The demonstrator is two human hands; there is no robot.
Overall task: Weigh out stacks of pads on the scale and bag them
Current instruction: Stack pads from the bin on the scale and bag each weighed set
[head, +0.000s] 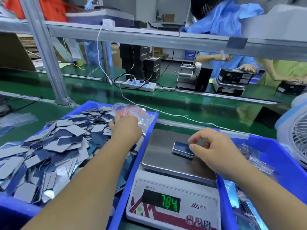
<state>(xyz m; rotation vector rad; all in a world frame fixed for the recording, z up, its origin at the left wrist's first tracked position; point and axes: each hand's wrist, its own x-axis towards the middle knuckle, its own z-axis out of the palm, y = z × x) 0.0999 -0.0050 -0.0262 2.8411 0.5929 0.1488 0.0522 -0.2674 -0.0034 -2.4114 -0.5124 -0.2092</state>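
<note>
- Stainless steel forms the platform of the scale (167, 156), which sits between 2 blue bins and serves as the landmark in the head view, the only view.
- On that platform lies 1 small stack of pads (181, 149), dark blue face up, right of its centre, likely set there so the display can settle on a reading.
- Green digits (171, 203) on the front of the scale show 784; I cannot tell where any decimal point falls.
- Above the stack, the right hand (211, 147) has thumb and forefinger curled toward the near-right corner of the stack; whether they pinch it or only hover just over it, I cannot tell.
- Left of the scale, the left bin (131, 173) holds a loose heap of pads (49, 146), grey and blue sides mixed.
- At the far end of that bin, the left hand (124, 128) reaches into the heap beside a pile of clear bags (141, 113); its fingers are hidden, so their state cannot be told. My guess is it is fetching either more pads or a bag.
- Right of the scale, the right bin (259, 143) holds bagged stacks (254, 156), presumably finished ones.
</note>
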